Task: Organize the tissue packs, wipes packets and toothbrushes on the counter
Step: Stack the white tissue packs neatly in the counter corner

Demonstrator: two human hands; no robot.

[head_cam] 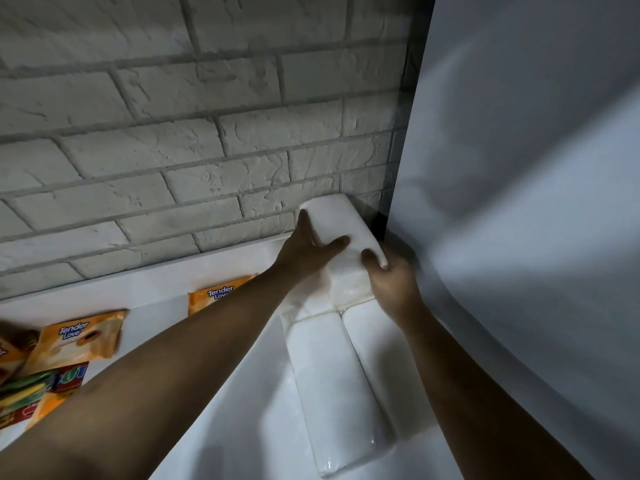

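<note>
Four tissue packs point(341, 230) — three wipes packets point(81, 337)

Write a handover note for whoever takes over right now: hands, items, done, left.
Left hand and right hand: both hold the top tissue pack, at the corner by the brick wall.
Done: two tissue packs lie side by side on the counter beneath.
Left: orange Tender Love wipes packets and other packets at far left are scattered. No toothbrushes are identifiable.

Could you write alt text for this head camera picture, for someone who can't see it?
Both hands, left hand and right hand, hold a white tissue pack in the counter's back corner, above more white tissue packs. Orange wipes packets lie to the left, below a brick wall.
</note>
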